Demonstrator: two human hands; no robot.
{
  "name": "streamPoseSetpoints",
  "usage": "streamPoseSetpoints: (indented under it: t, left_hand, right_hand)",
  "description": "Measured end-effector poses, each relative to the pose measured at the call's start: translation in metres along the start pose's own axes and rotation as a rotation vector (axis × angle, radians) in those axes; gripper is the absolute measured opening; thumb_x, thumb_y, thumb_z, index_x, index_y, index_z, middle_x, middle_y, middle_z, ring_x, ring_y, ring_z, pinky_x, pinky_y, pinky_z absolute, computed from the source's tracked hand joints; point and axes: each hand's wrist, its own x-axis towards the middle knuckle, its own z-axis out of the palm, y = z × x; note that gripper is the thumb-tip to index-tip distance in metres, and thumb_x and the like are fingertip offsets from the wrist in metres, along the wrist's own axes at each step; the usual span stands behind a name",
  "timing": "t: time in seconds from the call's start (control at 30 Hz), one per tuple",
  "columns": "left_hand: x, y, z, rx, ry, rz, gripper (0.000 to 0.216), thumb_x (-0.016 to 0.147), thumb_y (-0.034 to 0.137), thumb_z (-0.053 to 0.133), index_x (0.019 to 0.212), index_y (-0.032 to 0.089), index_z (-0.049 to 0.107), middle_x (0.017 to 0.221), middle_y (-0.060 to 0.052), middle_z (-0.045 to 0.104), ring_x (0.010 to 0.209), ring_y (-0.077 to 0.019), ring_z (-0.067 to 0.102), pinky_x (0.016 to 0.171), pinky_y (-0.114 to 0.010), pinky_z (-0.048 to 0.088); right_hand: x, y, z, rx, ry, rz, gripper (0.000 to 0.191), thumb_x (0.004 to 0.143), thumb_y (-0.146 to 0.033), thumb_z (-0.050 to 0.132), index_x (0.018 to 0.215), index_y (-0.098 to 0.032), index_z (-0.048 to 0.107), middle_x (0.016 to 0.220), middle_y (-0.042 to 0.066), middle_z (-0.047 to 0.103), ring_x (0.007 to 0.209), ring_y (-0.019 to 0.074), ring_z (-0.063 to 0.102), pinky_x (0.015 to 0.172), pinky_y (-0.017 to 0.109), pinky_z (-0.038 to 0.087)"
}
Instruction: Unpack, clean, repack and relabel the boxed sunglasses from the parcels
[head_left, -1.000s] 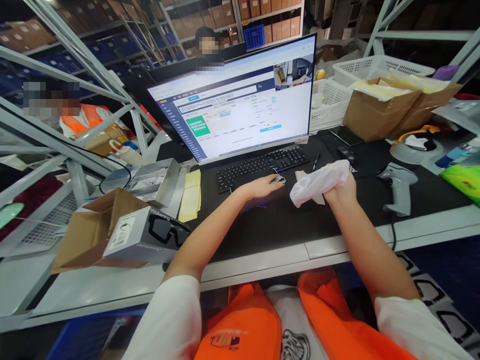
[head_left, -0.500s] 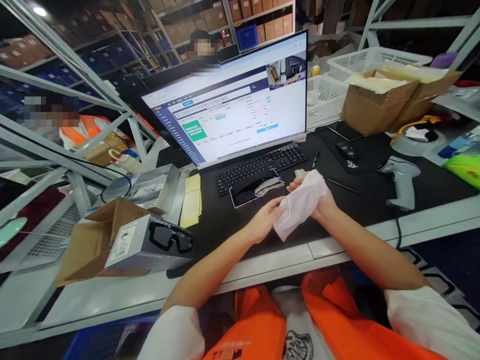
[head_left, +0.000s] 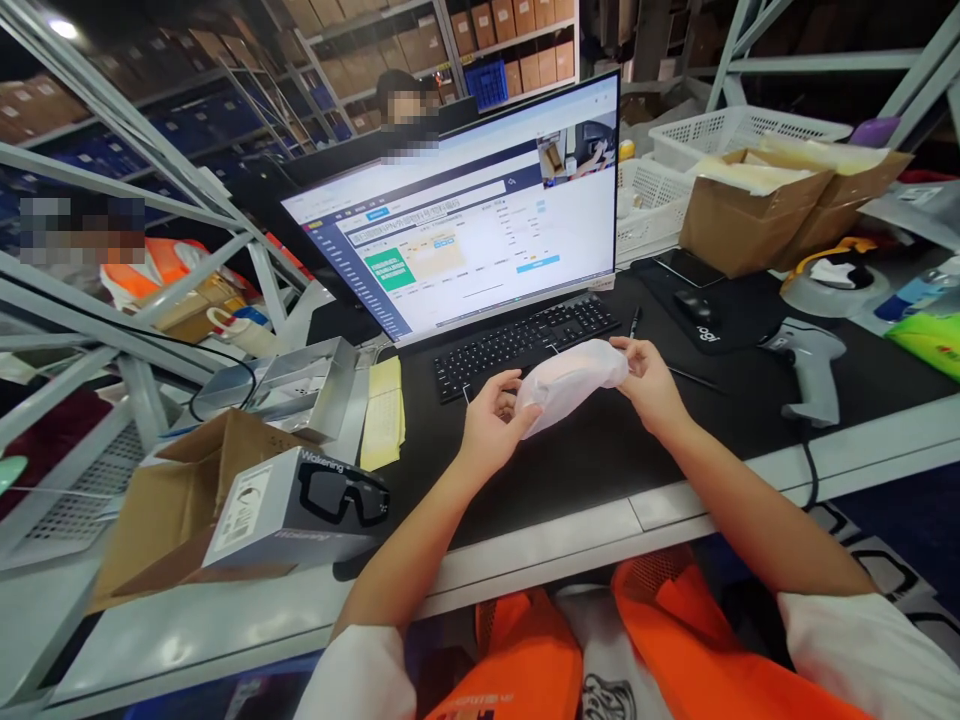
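Observation:
A white, soft pouch (head_left: pixel 566 385) bulges lengthwise between my two hands, over the black desk mat in front of the keyboard (head_left: pixel 525 335). What it contains is hidden. My left hand (head_left: pixel 495 420) is closed on its left end, thumb on the near side. At the right end my right hand (head_left: pixel 649 380) pinches the pouch between thumb and fingers. The dark open box behind the pouch is mostly covered now; only bits of its pale edge show. To the left lies a grey box (head_left: pixel 311 505) printed with wraparound glasses, leaning on an open brown carton (head_left: pixel 180 490).
A monitor (head_left: pixel 480 240) stands behind the keyboard. On the right are a barcode scanner (head_left: pixel 810 370), a mouse (head_left: pixel 694 308), a tape roll (head_left: pixel 836 285) and brown cartons (head_left: pixel 754 215). Yellow slips (head_left: pixel 382 415) and a grey tray (head_left: pixel 322 385) lie left. Other people are beyond the desk.
Both hands have moved apart to opposite ends of the pouch, which has swung from steeply tilted to nearly level and shifted left, covering the dark box. An area on the screen has turned pale orange.

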Motion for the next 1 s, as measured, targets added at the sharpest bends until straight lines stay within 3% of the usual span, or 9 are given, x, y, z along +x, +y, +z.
streamPoseSetpoints:
  t: [0.1, 0.17, 0.3, 0.43, 0.57, 0.67, 0.8, 1.0]
  left_hand:
    - [0.000, -0.002, -0.001, 0.048, -0.022, 0.025, 0.066, 0.073, 0.043, 0.086, 0.129, 0.019, 0.061, 0.113, -0.009, 0.068, 0.075, -0.0112, 0.065, 0.071, -0.026, 0.053]
    - [0.000, -0.002, -0.002, 0.085, -0.051, 0.023, 0.066, 0.072, 0.043, 0.087, 0.128, 0.019, 0.063, 0.112, -0.009, 0.069, 0.076, -0.0121, 0.065, 0.071, -0.026, 0.053]
    - [0.000, -0.002, -0.004, 0.124, -0.064, 0.030, 0.055, 0.074, 0.043, 0.086, 0.120, 0.019, 0.068, 0.108, -0.008, 0.073, 0.077, -0.0133, 0.065, 0.069, -0.026, 0.053]
    - [-0.002, -0.001, -0.004, 0.132, -0.112, 0.034, 0.047, 0.077, 0.041, 0.084, 0.116, 0.019, 0.072, 0.105, -0.009, 0.076, 0.077, -0.0153, 0.067, 0.068, -0.027, 0.054]
    - [-0.001, -0.003, -0.002, -0.021, -0.021, 0.107, 0.036, 0.078, 0.040, 0.084, 0.107, 0.019, 0.077, 0.128, -0.014, 0.072, 0.091, -0.0208, 0.074, 0.073, -0.030, 0.059]
    - [0.002, -0.006, 0.000, -0.110, 0.106, 0.185, 0.023, 0.082, 0.039, 0.081, 0.093, 0.019, 0.080, 0.130, -0.015, 0.072, 0.105, -0.0257, 0.075, 0.084, -0.036, 0.062]
    - [0.002, -0.012, 0.004, -0.156, 0.180, 0.180, 0.022, 0.084, 0.040, 0.080, 0.086, 0.018, 0.079, 0.125, -0.014, 0.074, 0.109, -0.0286, 0.075, 0.097, -0.044, 0.061]
    - [0.004, -0.013, 0.003, -0.048, 0.207, 0.145, 0.029, 0.089, 0.045, 0.074, 0.081, 0.017, 0.072, 0.112, -0.014, 0.077, 0.104, -0.0257, 0.074, 0.087, -0.037, 0.059]
  right_hand:
    - [-0.002, -0.002, -0.002, -0.063, -0.094, -0.042, 0.038, 0.066, -0.045, 0.091, 0.077, -0.022, 0.063, 0.135, 0.008, 0.063, 0.128, 0.0284, 0.059, 0.109, 0.044, 0.048]
    - [-0.005, -0.006, -0.003, -0.099, -0.170, -0.066, 0.032, 0.069, -0.045, 0.090, 0.087, -0.024, 0.074, 0.141, 0.007, 0.061, 0.132, 0.0290, 0.057, 0.110, 0.042, 0.048]
    - [-0.008, -0.011, -0.002, -0.147, -0.264, -0.020, 0.042, 0.072, -0.044, 0.089, 0.110, -0.030, 0.080, 0.139, 0.004, 0.066, 0.135, 0.0290, 0.055, 0.114, 0.043, 0.046]
    - [-0.008, -0.003, -0.001, -0.057, -0.267, 0.091, 0.043, 0.073, -0.042, 0.088, 0.113, -0.030, 0.080, 0.132, 0.003, 0.071, 0.133, 0.0300, 0.058, 0.116, 0.046, 0.044]
    - [-0.009, 0.004, 0.002, 0.039, -0.222, 0.179, 0.042, 0.071, -0.042, 0.089, 0.109, -0.027, 0.081, 0.122, 0.005, 0.076, 0.128, 0.0320, 0.062, 0.115, 0.049, 0.045]
    - [-0.010, 0.007, 0.004, 0.002, -0.172, 0.125, 0.038, 0.073, -0.041, 0.087, 0.107, -0.027, 0.081, 0.119, 0.004, 0.077, 0.125, 0.0311, 0.065, 0.117, 0.050, 0.043]
    - [-0.012, 0.007, 0.007, -0.148, -0.123, 0.078, 0.028, 0.073, -0.040, 0.083, 0.098, -0.026, 0.082, 0.108, 0.003, 0.079, 0.118, 0.0318, 0.068, 0.113, 0.051, 0.046]
    - [-0.011, 0.002, 0.003, -0.295, -0.146, -0.038, 0.026, 0.082, -0.043, 0.074, 0.100, -0.025, 0.082, 0.116, 0.003, 0.077, 0.121, 0.0298, 0.065, 0.114, 0.046, 0.045]
